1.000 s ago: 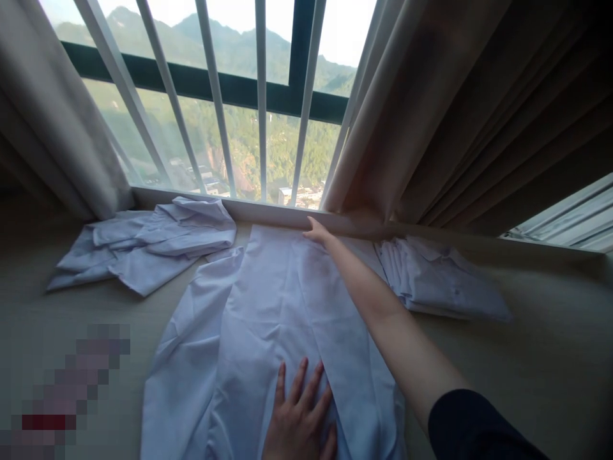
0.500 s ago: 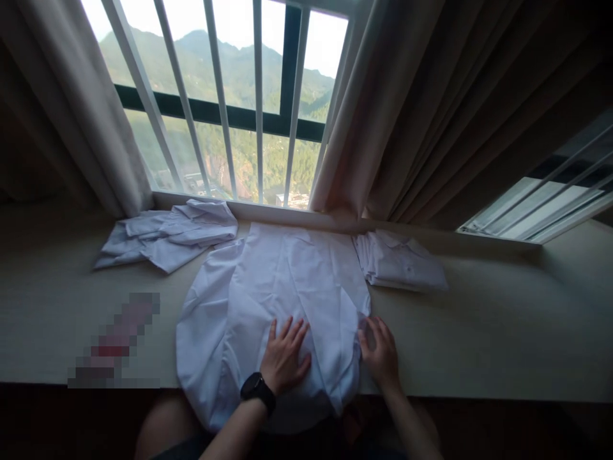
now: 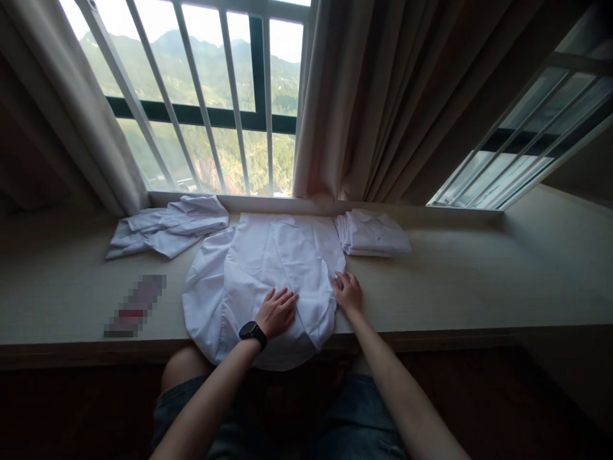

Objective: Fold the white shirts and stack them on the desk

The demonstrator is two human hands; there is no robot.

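A white shirt (image 3: 261, 255) lies spread out, its lower edge hanging over the front of the ledge. My left hand (image 3: 276, 313), with a black watch on the wrist, rests flat on the middle of the shirt, fingers stretched out. At the shirt's right edge, my right hand (image 3: 348, 294) has its fingers curled and closed on the cloth. The fold under those fingertips is partly hidden.
On the pale ledge (image 3: 454, 275), a crumpled white garment (image 3: 167, 227) lies at back left. A stack of folded white shirts (image 3: 373, 233) sits at back right. A blurred-out item (image 3: 134, 310) lies at left. Behind are a barred window (image 3: 201, 128) and curtains (image 3: 364, 102).
The view has tilted down and shifted right, showing more of the legs and floor. Both hands keep their places on the shirt, and its right side looks slightly smoother.
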